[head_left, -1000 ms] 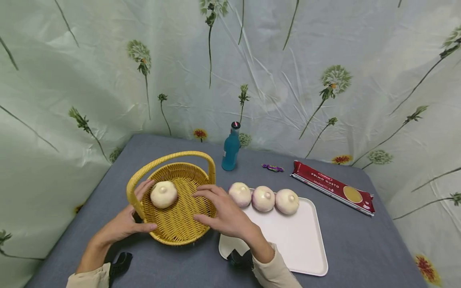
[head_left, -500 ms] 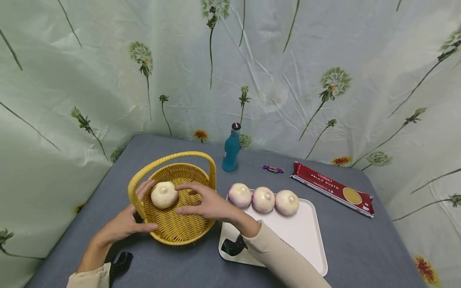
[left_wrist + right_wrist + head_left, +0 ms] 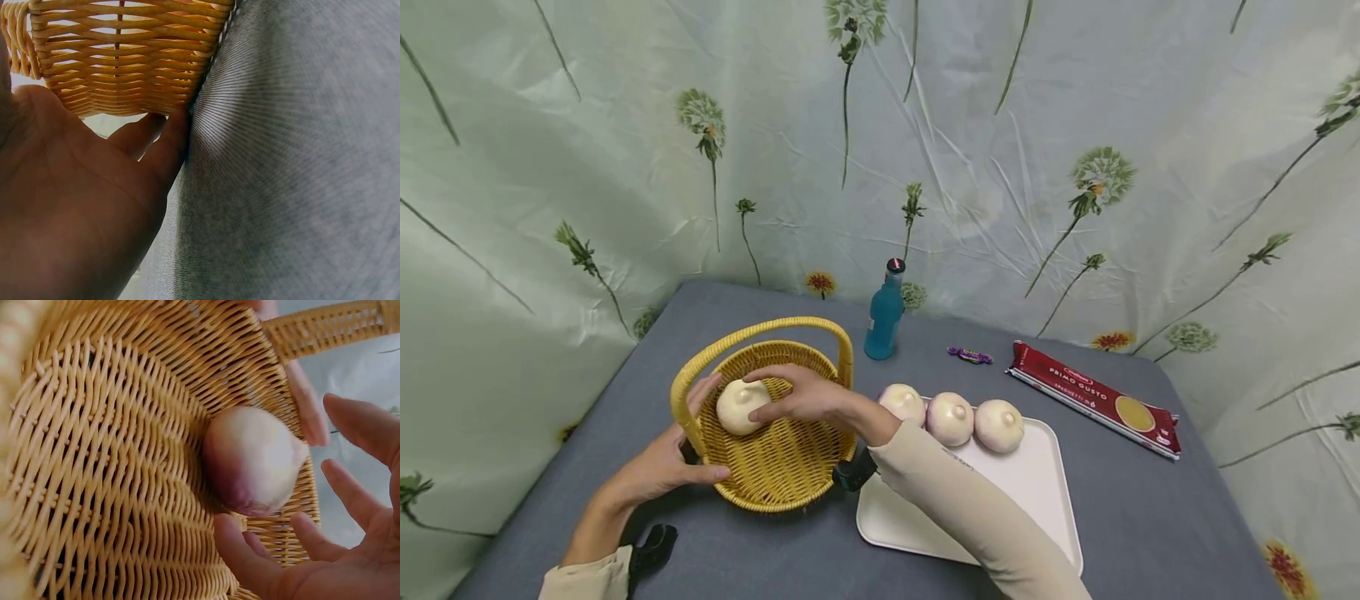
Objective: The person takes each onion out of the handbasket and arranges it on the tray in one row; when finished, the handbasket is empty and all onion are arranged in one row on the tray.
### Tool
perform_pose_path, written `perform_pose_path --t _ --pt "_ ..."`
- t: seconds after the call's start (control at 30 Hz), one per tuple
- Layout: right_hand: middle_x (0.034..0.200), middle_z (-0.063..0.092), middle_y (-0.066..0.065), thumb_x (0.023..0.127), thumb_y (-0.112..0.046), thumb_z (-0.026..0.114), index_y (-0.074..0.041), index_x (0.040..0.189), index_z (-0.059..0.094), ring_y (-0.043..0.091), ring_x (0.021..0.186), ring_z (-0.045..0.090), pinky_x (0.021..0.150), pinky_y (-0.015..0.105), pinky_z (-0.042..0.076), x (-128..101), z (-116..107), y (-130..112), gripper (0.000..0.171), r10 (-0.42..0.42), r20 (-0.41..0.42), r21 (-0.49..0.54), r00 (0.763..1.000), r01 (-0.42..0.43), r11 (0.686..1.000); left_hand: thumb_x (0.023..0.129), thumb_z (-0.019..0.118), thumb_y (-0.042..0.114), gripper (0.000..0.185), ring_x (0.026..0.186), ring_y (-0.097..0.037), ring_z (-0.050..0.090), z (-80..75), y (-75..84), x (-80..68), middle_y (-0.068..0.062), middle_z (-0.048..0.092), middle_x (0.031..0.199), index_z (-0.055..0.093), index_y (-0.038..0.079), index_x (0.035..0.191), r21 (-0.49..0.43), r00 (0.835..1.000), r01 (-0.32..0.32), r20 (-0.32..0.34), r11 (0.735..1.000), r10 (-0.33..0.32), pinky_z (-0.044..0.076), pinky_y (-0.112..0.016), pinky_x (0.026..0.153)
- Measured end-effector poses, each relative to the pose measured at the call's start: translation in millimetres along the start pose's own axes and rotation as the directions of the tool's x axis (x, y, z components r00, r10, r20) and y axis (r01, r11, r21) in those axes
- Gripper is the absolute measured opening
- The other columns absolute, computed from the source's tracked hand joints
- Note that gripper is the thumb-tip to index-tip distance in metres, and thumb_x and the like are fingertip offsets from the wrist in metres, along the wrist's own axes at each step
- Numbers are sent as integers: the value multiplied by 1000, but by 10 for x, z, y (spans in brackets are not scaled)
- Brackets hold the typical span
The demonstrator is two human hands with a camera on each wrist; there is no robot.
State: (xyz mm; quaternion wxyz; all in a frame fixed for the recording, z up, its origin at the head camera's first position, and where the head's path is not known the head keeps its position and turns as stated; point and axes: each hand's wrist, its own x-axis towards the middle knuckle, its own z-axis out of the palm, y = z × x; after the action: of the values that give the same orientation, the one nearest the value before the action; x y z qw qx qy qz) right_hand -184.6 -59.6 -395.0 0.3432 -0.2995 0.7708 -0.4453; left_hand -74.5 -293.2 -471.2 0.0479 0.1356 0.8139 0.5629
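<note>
Onion lies inside the yellow wicker basket, at its left. Left hand grips the basket's outer wall, fingers curled. Right hand reaches over the onion, fingers spread. 3 onions line a white tray.

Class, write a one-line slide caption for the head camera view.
Right hand reaches for an onion in a basket steadied by the left hand.
</note>
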Motion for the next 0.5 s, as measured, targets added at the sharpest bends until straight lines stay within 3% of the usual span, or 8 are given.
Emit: perform_pose_path --t 0.17,0.5 --pt "148 51 1 88 -13 78 -21 141 59 13 132 45 101 26 39 119 80 -1 57 16 -29 -54 999 -17 998 76 83 5 121 148 -45 -9 -21 -1 -5 -2 -11 169 2 29 163 16 1000 7 6 1000 -7 10 -83 97" --pt "145 52 3 89 -4 73 -23 147 53 13 105 50 79 24 44 187 145 7 64 63 -35 -14 997 -63 998 76 83 5 121 149 -42 -10 -11 -3 3 0 -10 169 2 29 163 6 1000 13 3 1000 -13 9 -83 98"
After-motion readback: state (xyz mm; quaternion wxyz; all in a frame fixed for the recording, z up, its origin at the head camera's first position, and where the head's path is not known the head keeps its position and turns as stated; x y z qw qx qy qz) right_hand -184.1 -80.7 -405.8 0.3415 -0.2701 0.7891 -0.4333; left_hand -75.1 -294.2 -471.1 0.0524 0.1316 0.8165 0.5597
